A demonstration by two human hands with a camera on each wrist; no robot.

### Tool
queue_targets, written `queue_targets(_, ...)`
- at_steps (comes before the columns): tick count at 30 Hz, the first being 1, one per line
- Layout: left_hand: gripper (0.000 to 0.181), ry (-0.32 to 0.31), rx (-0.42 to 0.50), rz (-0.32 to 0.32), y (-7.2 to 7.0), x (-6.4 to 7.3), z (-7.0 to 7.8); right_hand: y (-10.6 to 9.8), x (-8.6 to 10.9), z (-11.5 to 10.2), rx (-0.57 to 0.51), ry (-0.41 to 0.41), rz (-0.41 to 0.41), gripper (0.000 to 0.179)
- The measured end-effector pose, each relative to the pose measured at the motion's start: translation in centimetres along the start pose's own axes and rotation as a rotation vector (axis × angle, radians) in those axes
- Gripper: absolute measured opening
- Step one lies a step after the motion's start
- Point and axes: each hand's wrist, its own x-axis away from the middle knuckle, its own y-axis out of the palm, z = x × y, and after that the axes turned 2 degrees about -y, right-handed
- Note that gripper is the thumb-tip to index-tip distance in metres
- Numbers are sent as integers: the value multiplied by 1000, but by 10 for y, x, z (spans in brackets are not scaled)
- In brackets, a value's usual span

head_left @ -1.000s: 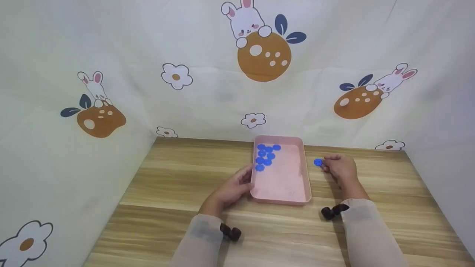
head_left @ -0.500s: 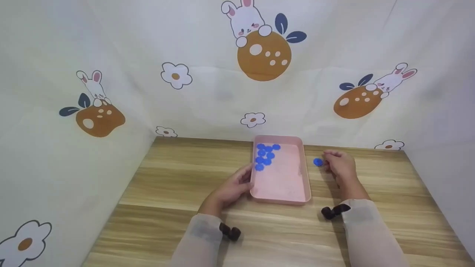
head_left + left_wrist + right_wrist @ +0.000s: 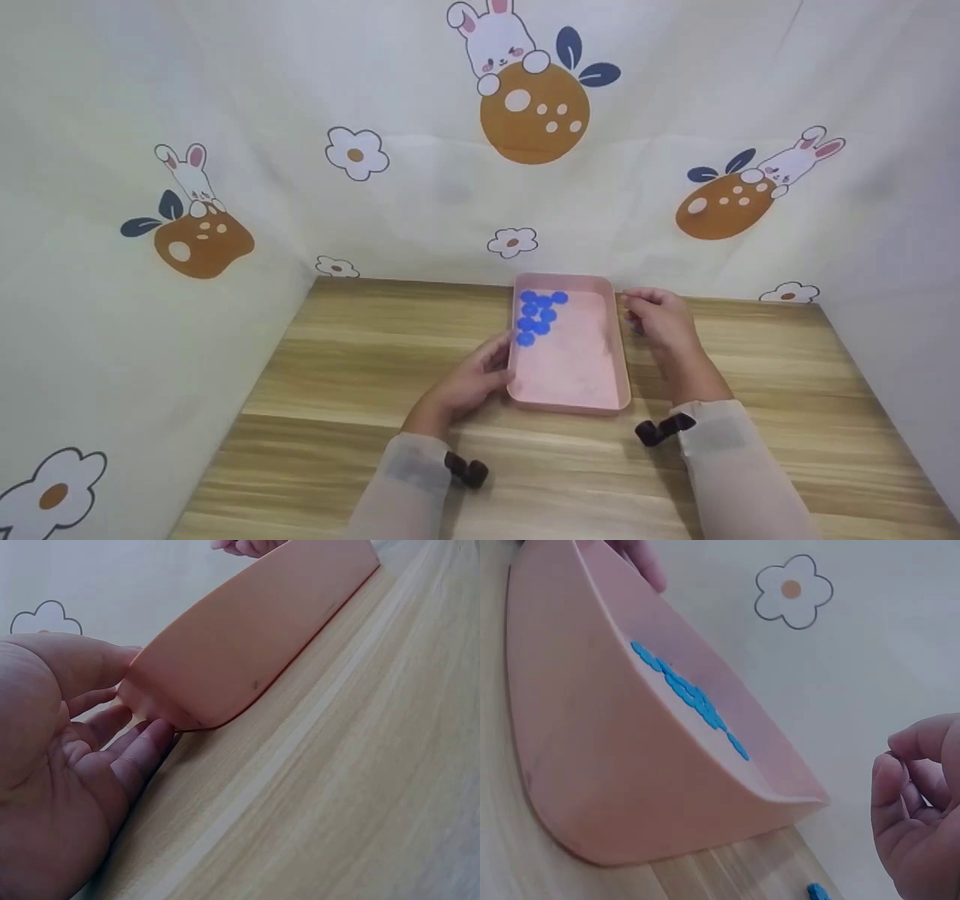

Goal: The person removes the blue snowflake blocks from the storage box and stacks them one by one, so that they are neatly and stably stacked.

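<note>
The left hand (image 3: 471, 381) rests against the outside of the pink tray's left wall (image 3: 511, 361), with thumb and fingers touching the tray near its front corner in the left wrist view. Several small blue scalloped discs (image 3: 541, 328) lie flat in the tray's back left part. The right hand (image 3: 664, 319) hovers just right of the tray, with thumb and index fingertips meeting near its back right rim; nothing shows between them in the right wrist view. Partly hidden below that hand, one more blue disc (image 3: 819, 891) lies on the table outside the tray.
The wood-grain table (image 3: 360, 352) is bounded at the back and sides by pale cloth walls (image 3: 420, 202) printed with rabbits, oranges and flowers. A black wrist camera (image 3: 466, 470) juts from the left sleeve, and a second black camera (image 3: 664, 430) from the right.
The right hand has left the loose blue disc, which it was touching a second ago, and moved left and back toward the tray's rim. The left hand and tray stay put.
</note>
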Motion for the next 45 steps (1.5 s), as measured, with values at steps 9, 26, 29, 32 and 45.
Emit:
queue_targets(9, 72, 31, 32, -6, 2, 1, 0, 29, -15, -11, 69, -54, -71, 37)
queue_targets(26, 72, -32, -11, 24, 2, 2, 0, 83, -57, -12, 398, -82, -113, 30)
queue_targets(29, 72, -30, -11, 27, 2, 2, 1, 87, -62, -7, 414, -83, -103, 28)
queue_targets(32, 73, -17, -6, 23, 1, 1, 0, 88, -66, 0, 421, -90, -83, 25)
queue_targets(45, 73, 23, 7, 7, 1, 2, -2, 93, -73, 16, 526, -143, -52, 23)
